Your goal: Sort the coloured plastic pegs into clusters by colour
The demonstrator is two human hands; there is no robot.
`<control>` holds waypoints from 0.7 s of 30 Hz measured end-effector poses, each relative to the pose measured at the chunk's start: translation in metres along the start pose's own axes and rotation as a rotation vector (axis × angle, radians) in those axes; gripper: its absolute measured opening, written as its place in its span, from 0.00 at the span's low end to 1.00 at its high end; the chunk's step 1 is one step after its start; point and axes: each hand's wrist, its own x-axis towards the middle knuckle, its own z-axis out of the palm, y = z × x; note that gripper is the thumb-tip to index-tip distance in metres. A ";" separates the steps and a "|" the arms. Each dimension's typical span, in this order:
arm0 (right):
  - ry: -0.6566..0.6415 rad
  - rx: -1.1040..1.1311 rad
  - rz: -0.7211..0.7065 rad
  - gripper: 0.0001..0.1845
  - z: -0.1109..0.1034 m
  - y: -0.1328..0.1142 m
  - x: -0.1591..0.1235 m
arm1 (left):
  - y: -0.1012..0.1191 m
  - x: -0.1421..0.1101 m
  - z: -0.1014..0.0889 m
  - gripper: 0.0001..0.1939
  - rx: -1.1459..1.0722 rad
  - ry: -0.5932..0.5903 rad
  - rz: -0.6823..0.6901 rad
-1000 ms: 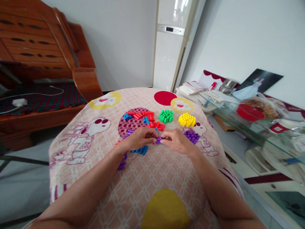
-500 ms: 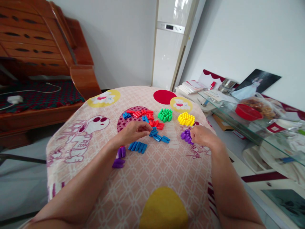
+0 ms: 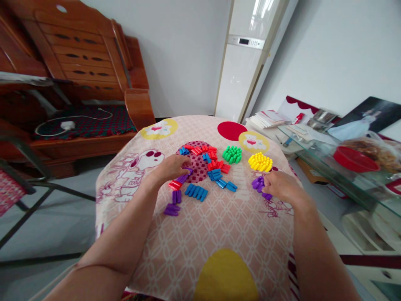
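My left hand [image 3: 171,167] rests on the patterned cloth [image 3: 219,225], fingers curled over loose purple pieces [image 3: 182,178] beside a red piece [image 3: 174,184]. My right hand [image 3: 280,186] lies against a bundle of purple pieces [image 3: 258,183], fingers closed around its edge. Blue pieces [image 3: 196,191] lie in a row between the hands, with more blue ones [image 3: 224,182] further right. Red pieces [image 3: 216,164], a green bundle [image 3: 232,154] and a yellow bundle [image 3: 260,161] sit beyond. More purple pieces [image 3: 174,202] lie near my left forearm.
A wooden bench [image 3: 81,92] with a charger and cable stands at the left. A tall white appliance [image 3: 242,62] is behind. A glass shelf [image 3: 341,167] with a red bowl [image 3: 355,159], papers and a photo runs along the right. A metal chair frame [image 3: 28,184] is at far left.
The hands came apart from a purple piece held between them. My right hand went right to the purple bundle; my left hand moved onto loose purple pieces. The view swung left.
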 end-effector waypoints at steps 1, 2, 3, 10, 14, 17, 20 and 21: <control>0.032 0.039 -0.033 0.07 0.000 -0.001 0.000 | 0.000 0.001 0.002 0.11 0.023 -0.009 0.008; 0.065 0.079 -0.067 0.09 0.001 -0.003 0.001 | 0.000 0.001 0.004 0.11 0.041 -0.020 0.011; 0.097 0.119 -0.100 0.10 0.002 -0.005 0.002 | 0.000 0.002 0.006 0.10 0.054 -0.028 0.007; 0.192 0.507 -0.389 0.10 0.015 -0.048 0.003 | 0.028 0.005 0.005 0.10 -0.146 0.043 0.038; 0.266 0.830 -0.479 0.10 0.022 -0.082 0.002 | 0.056 0.003 0.006 0.11 -0.391 -0.039 0.249; 0.284 1.005 -0.438 0.16 0.023 -0.099 0.002 | 0.073 0.001 0.014 0.11 -0.509 -0.107 0.321; 0.211 1.084 -0.383 0.12 0.026 -0.104 0.005 | 0.084 -0.001 0.022 0.13 -0.666 -0.156 0.288; 0.189 1.094 -0.374 0.10 0.027 -0.104 0.007 | 0.086 -0.001 0.025 0.14 -0.717 -0.168 0.274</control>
